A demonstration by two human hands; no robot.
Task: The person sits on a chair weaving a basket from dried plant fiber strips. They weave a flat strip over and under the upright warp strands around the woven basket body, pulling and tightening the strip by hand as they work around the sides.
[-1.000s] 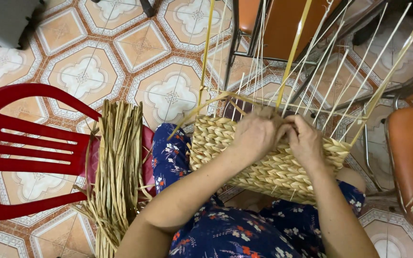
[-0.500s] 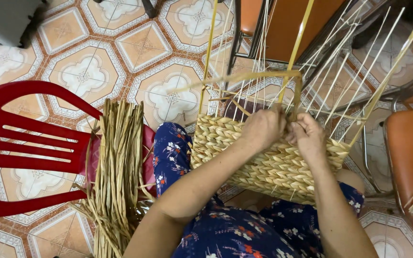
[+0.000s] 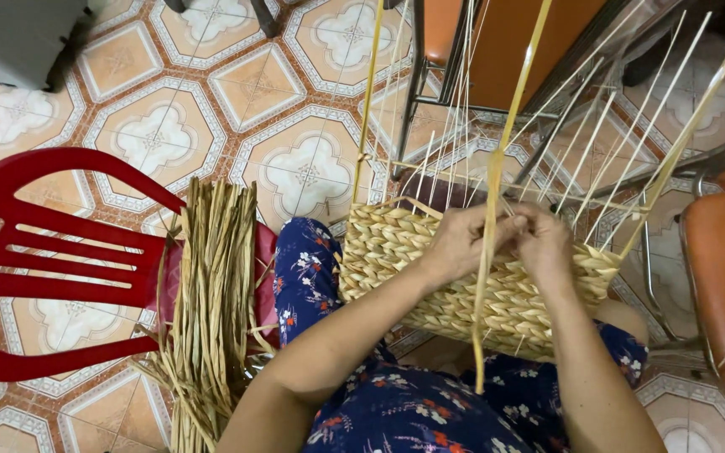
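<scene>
A half-woven straw basket (image 3: 396,252) rests on my lap, its thin pale upright stakes (image 3: 597,143) fanning away from me. My left hand (image 3: 461,243) grips the top edge of the weave and pinches a long yellow-green strand (image 3: 497,193) that runs from the rim up out of view and down over the basket. My right hand (image 3: 543,243) sits right beside it on the rim, fingers closed on the same strand and weave. Both forearms cross my blue floral clothing (image 3: 430,411).
A bundle of dried straw strips (image 3: 211,294) lies on a red plastic chair (image 3: 35,252) at my left. Orange-seated metal chairs stand ahead (image 3: 505,33) and at the right (image 3: 723,260). The floor is patterned tile (image 3: 295,168). A grey box (image 3: 18,42) sits top left.
The hands stayed at the basket rim; the bent strand looped above them has been pulled tighter and a long strand now hangs down over the basket front.
</scene>
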